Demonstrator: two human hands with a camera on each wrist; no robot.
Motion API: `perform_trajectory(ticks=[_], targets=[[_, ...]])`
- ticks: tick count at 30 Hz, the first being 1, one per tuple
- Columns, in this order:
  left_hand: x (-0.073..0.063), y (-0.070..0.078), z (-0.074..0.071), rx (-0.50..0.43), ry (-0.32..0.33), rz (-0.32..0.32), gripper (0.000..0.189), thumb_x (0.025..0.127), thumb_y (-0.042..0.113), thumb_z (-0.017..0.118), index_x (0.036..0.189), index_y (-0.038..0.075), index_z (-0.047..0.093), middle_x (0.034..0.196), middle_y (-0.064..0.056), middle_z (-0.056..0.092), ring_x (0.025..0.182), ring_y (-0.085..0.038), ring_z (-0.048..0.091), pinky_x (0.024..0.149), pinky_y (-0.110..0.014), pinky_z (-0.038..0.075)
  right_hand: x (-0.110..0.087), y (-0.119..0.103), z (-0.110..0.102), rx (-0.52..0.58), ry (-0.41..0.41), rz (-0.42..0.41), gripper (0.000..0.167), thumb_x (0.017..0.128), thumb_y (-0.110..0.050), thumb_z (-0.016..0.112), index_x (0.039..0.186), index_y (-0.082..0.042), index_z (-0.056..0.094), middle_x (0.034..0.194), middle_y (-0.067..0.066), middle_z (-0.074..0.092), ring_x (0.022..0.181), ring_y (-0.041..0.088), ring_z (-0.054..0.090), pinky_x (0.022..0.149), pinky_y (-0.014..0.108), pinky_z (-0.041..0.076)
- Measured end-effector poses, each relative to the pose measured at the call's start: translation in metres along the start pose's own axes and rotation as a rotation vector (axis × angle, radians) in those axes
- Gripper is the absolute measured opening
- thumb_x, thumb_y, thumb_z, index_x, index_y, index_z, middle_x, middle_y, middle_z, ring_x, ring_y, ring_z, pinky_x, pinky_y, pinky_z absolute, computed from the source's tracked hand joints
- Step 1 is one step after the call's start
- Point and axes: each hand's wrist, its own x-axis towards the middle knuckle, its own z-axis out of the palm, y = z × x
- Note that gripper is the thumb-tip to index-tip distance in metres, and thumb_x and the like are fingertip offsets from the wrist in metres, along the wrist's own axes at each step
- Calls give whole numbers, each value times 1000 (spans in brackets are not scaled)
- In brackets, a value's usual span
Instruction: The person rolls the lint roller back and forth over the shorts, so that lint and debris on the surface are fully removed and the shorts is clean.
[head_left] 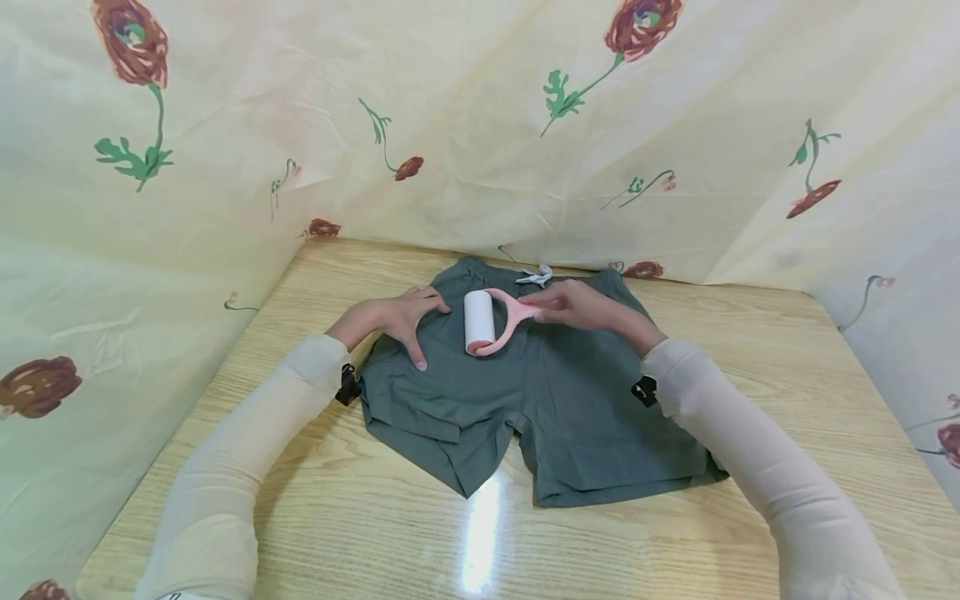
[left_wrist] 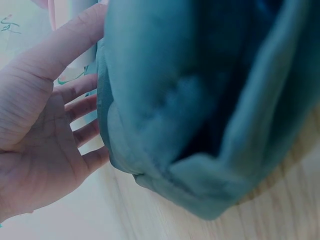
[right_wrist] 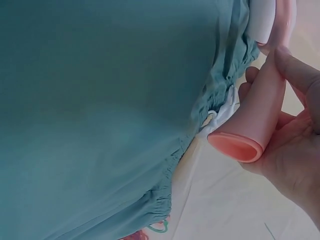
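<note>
Grey-green shorts [head_left: 585,392] lie spread on the wooden table, waistband at the far side, with a white drawstring [head_left: 537,275] knotted there. My right hand [head_left: 573,304] grips the pink handle of a lint roller [head_left: 478,321]; its white cylinder is over the upper left part of the shorts. In the right wrist view the hollow flared end of the handle [right_wrist: 245,135] shows between thumb and fingers. My left hand [head_left: 408,321] rests with spread fingers on the left side of the shorts, thumb pointing toward the near side. The left leg's hem is folded and rumpled.
The pale wooden table [head_left: 360,517] reaches around the shorts on all sides. A cream cloth with red flowers [head_left: 480,167] hangs behind the table and along its left and right sides. Dark wrist straps [head_left: 347,385] sit at both sleeve cuffs.
</note>
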Motion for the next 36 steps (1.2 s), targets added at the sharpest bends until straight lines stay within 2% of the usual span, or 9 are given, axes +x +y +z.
perform_trajectory(ticks=[7, 11, 14, 20, 28, 36], targets=[[-1, 0, 0, -2, 0, 3, 104, 71, 36, 95, 153, 6, 38, 157, -16, 26, 147, -37, 23, 122, -55, 27, -3, 0, 0, 13, -6, 12, 43, 99, -9, 67, 142, -5, 60, 122, 19, 71, 78, 17, 54, 72, 27, 42], [0, -1, 0, -1, -2, 10, 104, 72, 36, 95, 153, 6, 38, 157, -17, 26, 147, -38, 22, 122, -55, 27, -6, 3, 0, 14, -16, 36, 44, 99, -11, 67, 143, -7, 60, 94, 24, 69, 67, 13, 42, 68, 28, 39], [0, -1, 0, -1, -4, 11, 104, 72, 36, 95, 153, 6, 37, 157, -17, 26, 147, -38, 22, 123, -55, 26, -8, 6, 0, 12, -24, 61, 45, 99, -13, 67, 143, -10, 60, 77, 22, 59, 61, 12, 32, 66, 29, 37], [0, -1, 0, 2, -5, 6, 105, 71, 37, 95, 154, 6, 37, 158, -16, 26, 148, -38, 21, 123, -55, 26, -11, 12, -2, 12, -29, 89, 46, 99, -16, 68, 144, -14, 60, 79, 18, 60, 59, 9, 29, 65, 28, 36], [1, -2, 1, 1, -5, -2, 107, 71, 37, 95, 155, 7, 36, 158, -16, 25, 149, -38, 20, 124, -54, 25, -25, 19, -10, -6, -27, 107, 46, 97, -17, 71, 142, -13, 62, 76, 18, 59, 59, 12, 32, 62, 28, 35], [1, -3, 0, -14, -4, 2, 106, 72, 35, 95, 155, 7, 36, 160, -16, 23, 150, -38, 18, 124, -55, 24, -41, 25, -23, -26, -30, 114, 45, 95, -16, 73, 139, -10, 64, 64, 12, 53, 54, 10, 32, 58, 26, 36]])
